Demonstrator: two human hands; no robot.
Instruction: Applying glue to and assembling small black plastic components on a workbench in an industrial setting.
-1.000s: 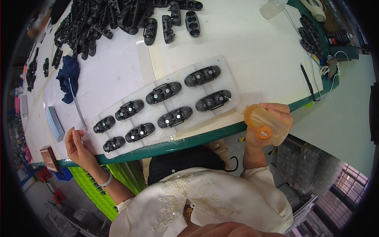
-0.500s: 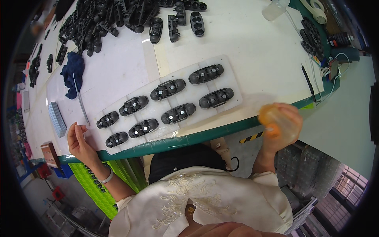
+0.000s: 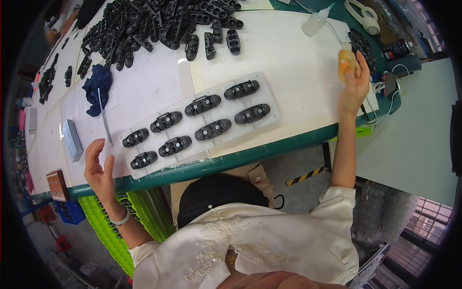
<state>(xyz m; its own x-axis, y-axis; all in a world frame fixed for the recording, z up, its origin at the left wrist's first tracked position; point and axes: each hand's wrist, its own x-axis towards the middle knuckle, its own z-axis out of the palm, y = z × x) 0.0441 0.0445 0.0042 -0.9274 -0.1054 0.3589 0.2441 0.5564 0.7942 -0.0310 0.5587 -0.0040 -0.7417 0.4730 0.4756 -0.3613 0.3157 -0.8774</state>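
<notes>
At the far right of the table my right hand [image 3: 355,86] is closed around a yellowish, translucent squeeze bottle [image 3: 344,66] with an orange mark. My left hand [image 3: 100,171] hovers at the table's near edge, fingers apart and nothing in them. Close to its fingertips lies a thin metal tool [image 3: 104,118], its far end on a dark blue cloth [image 3: 98,84]. Between my hands rests a white board [image 3: 267,91], carrying two rows of black oblong parts [image 3: 212,129] with small shiny round spots on top.
A big heap of black parts [image 3: 139,31] covers the far left. A clear dropper bottle [image 3: 314,24], headphones [image 3: 364,18] and a cable stand at the far right. Grey-blue strips [image 3: 72,139] lie left, near a brown box [image 3: 57,185]. A green edge [image 3: 231,160] borders the table.
My right hand has swung from the near right edge to the far right of the table with the bottle. My left hand's fingers have spread apart.
</notes>
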